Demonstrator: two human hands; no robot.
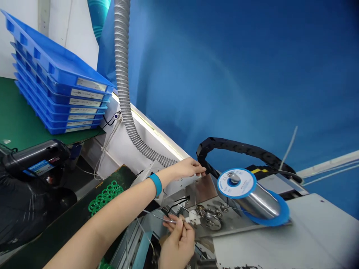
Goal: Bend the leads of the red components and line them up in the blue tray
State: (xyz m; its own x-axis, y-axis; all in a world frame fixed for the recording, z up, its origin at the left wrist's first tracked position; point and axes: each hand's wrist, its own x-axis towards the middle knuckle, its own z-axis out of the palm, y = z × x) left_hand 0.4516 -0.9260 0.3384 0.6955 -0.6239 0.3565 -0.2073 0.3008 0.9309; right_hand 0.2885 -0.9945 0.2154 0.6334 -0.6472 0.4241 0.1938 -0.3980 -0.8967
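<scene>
My left hand (191, 167), with a teal band on its wrist, reaches over the machine beside the black cable chain (238, 144). Its fingers are pinched together above a metal bracket (203, 188), and what lies between them is too small to make out. Lower down, my right hand (179, 239) pinches a thin clear tube (157, 216) close to a small white block (194, 217). Metal feed rollers (211, 218) sit just right of that block. A spool of solder wire (258, 200) with blue-rimmed flanges lies tilted on the machine plate.
Stacked blue trays (81, 80) with labels stand at the left on a green table (17, 112). A grey corrugated hose (123, 67) hangs down behind the machine. Green ring-shaped parts (105, 196) lie on a dark surface, near a black chair-like object (28, 209).
</scene>
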